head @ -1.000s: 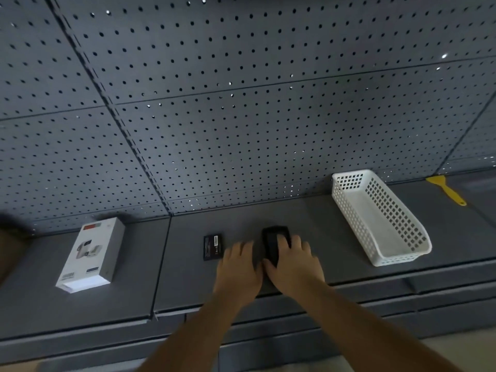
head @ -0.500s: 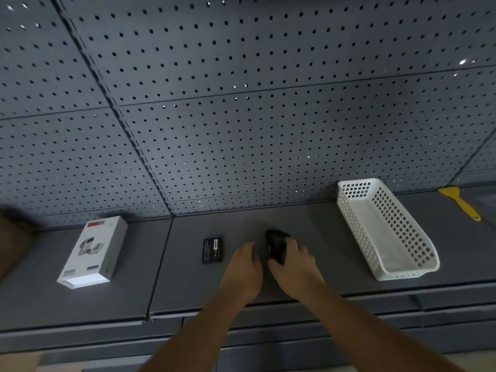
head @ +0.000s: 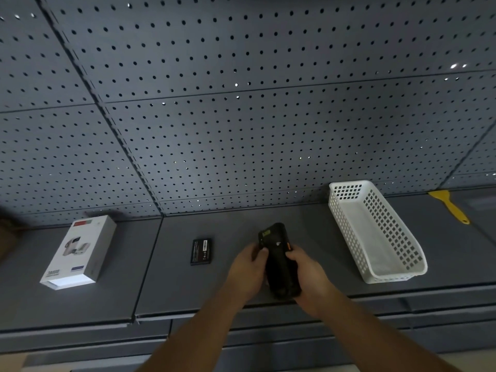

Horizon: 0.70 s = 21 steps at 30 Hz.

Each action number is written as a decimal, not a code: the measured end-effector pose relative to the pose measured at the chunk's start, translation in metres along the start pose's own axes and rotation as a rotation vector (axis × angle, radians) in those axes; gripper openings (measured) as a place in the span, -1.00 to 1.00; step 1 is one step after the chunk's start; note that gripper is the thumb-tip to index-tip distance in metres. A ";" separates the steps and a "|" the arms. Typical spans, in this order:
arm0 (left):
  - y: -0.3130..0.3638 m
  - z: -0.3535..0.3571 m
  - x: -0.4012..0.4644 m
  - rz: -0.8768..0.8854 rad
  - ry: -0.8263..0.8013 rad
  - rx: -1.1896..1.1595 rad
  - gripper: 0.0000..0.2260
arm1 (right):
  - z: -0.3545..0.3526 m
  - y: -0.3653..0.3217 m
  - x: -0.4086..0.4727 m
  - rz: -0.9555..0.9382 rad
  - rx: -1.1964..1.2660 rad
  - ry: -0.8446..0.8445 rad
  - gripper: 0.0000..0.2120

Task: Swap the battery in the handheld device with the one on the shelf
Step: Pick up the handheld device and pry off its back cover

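Note:
A black handheld device [head: 277,257] with an orange side button is held upright over the grey shelf [head: 171,288], its back facing me. My left hand [head: 248,272] grips its left side, thumb on the back. My right hand [head: 307,275] wraps its right side and lower end. A flat black battery [head: 201,251] with a white label lies on the shelf, a hand's width left of my left hand, untouched.
A white perforated basket [head: 375,234] stands to the right of the device. A yellow scraper [head: 451,206] lies at the far right. A white product box [head: 79,252] sits at the left. Grey pegboard [head: 241,116] forms the back wall.
Both hands have lifted the device off the shelf and tipped it up, so its back now shows. The battery on the shelf has not moved.

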State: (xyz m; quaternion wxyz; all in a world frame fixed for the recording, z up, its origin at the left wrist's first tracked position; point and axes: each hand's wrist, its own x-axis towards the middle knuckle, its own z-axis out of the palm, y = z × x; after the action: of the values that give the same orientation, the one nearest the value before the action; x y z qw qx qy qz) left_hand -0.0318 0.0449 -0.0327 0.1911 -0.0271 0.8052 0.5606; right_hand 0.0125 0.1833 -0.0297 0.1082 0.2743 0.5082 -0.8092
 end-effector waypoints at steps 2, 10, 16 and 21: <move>0.001 0.001 -0.002 0.008 0.009 -0.042 -0.78 | -0.002 0.001 0.001 0.013 0.039 0.018 -0.68; -0.008 0.005 -0.003 -0.010 0.060 -0.213 -0.88 | -0.002 -0.010 -0.006 0.077 -0.118 0.110 -0.73; -0.003 0.008 -0.007 -0.052 0.072 -0.358 -0.82 | 0.001 -0.012 -0.007 0.097 -0.161 0.136 -0.69; -0.003 0.012 -0.011 -0.074 0.022 -0.389 -0.80 | 0.001 -0.006 -0.007 0.087 -0.131 0.169 -0.71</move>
State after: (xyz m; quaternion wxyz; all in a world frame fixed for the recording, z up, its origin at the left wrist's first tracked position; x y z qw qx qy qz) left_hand -0.0178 0.0530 -0.0358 0.1940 -0.0995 0.6821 0.6980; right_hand 0.0152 0.1843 -0.0209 0.1179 0.3558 0.5549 -0.7427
